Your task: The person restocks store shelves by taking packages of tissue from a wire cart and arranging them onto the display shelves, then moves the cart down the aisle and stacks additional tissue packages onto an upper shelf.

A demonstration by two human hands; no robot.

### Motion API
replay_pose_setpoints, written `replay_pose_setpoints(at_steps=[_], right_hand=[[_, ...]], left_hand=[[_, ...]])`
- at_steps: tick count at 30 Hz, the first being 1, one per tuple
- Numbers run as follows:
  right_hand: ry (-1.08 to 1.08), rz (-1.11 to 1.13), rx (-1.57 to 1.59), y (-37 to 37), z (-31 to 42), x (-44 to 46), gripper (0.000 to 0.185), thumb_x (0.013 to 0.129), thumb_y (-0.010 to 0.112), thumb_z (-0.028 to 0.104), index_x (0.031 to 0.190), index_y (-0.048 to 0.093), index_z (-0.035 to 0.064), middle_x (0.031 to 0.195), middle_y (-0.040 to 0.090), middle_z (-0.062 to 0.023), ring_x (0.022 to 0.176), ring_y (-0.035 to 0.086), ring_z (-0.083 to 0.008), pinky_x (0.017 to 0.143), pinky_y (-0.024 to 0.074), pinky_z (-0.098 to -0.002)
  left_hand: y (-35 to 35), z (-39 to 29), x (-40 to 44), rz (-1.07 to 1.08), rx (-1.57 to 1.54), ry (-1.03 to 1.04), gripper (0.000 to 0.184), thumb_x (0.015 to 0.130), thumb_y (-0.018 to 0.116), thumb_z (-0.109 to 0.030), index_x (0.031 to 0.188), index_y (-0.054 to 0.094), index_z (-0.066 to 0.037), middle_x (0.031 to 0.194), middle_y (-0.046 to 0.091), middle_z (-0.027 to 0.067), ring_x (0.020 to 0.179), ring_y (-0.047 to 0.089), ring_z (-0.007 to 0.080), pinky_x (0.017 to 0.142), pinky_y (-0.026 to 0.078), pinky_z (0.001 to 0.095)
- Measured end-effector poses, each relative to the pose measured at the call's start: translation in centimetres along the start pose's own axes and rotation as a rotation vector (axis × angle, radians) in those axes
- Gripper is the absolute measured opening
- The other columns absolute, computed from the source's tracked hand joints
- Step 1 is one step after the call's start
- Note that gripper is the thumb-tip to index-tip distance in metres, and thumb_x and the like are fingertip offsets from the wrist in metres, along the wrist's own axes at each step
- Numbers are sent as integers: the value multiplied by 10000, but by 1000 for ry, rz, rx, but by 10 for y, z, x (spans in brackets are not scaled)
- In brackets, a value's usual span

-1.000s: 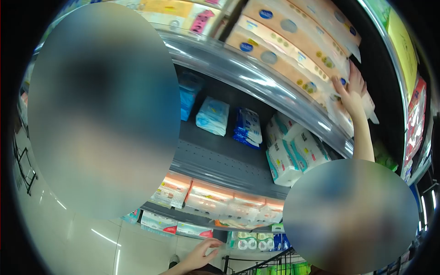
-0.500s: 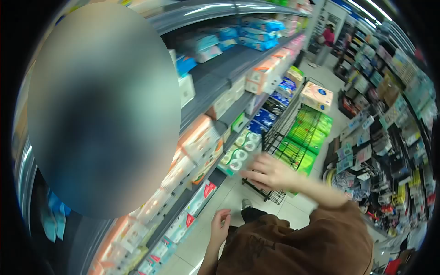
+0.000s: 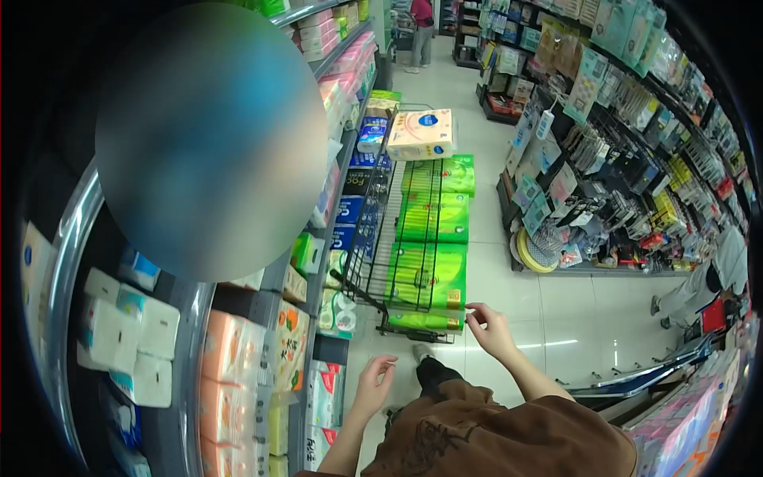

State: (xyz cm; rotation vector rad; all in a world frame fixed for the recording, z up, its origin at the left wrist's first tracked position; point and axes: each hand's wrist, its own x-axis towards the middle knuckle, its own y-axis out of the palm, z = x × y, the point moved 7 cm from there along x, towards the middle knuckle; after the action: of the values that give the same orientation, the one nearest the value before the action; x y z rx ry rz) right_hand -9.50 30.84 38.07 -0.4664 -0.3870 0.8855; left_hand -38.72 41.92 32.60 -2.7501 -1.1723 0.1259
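Observation:
My left hand hangs low in front of my brown shirt, its fingers loosely bent and apart, holding nothing that I can see. To the right, my right hand is held out with bent fingers, the thumb apart from them and nothing visible between. It is close to the near end of a black wire cart; whether it touches is unclear. Several bright green packs show through and beside the cart's wire. On its far end lies a cream tissue pack with a blue label.
At left, shelves hold orange tissue packs, white tissue packs and toilet rolls. A large blurred oval hides part of them. Hanging goods line the right side. Pale floor tiles run between. People stand far ahead and at right.
My view has turned left, levelling the aisle. My right hand has drawn back from over the cart's near end to its right side. My left hand stays low near my body.

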Motion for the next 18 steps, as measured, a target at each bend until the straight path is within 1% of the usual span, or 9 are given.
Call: replay_pose_setpoints(at_steps=[3,5,7,9,12,13,14,16,18], right_hand=[[50,40,72,3,-46,69,303,939,649,130,1211,617,1,847,720,-125,737,706,-199,666,549,-344],[67,45,73,4,-82,132,313,951,643,165,1220,615,8,847,713,-113,714,693,-176,652,546,-330],[266,126,377,5,-105,199,422,963,638,244,1326,545,49,997,694,-99,827,688,-188,708,551,-323],[463,66,545,1,-115,270,436,977,611,266,1347,503,62,1162,649,-131,916,679,-235,759,556,-344],[533,50,683,19,-172,380,724,938,621,487,1470,365,68,1365,535,-195,1154,603,-352,970,492,-490],[583,71,793,29,-193,412,837,917,644,543,1536,295,103,1490,428,-203,1262,529,-364,1002,463,-474],[631,17,814,37,-211,440,943,872,682,590,1564,255,111,1524,381,-227,1288,504,-386,1001,459,-483],[592,-82,625,41,-238,502,1040,793,731,654,1542,290,83,1480,397,-203,1270,506,-371,980,463,-492],[539,-174,577,36,-219,538,1180,730,744,726,1566,242,60,1506,338,-219,1281,486,-384,999,455,-498]], left_hand=[[5,11,23,-54,0,-58,223,995,580,-78,1210,602,-22,1162,647,84,1036,656,165,910,512,305],[6,37,13,-110,14,-194,227,994,586,-94,1208,600,-21,1161,658,88,1037,662,179,905,520,310],[3,108,-19,-233,15,-331,220,976,591,-80,1183,616,-11,1156,665,107,1003,668,203,872,534,328],[0,148,-58,-351,40,-443,220,964,592,-73,1172,628,-11,1153,672,111,971,669,212,837,540,334],[-1,172,-104,-520,-8,-688,227,960,587,-79,1175,635,-26,1151,677,96,941,662,204,794,538,324],[4,177,-119,-574,-48,-791,228,960,586,-81,1176,636,-30,1150,678,92,933,660,202,782,536,321],[8,179,-124,-618,-60,-810,232,961,584,-84,1182,635,-32,1154,678,90,929,660,199,777,534,316],[19,183,-134,-698,-80,-849,240,965,581,-90,1194,631,-37,1162,677,87,922,658,194,766,530,307],[34,178,-128,-756,-148,-897,244,977,565,-102,1203,617,-28,1164,677,94,954,669,207,806,538,323]])
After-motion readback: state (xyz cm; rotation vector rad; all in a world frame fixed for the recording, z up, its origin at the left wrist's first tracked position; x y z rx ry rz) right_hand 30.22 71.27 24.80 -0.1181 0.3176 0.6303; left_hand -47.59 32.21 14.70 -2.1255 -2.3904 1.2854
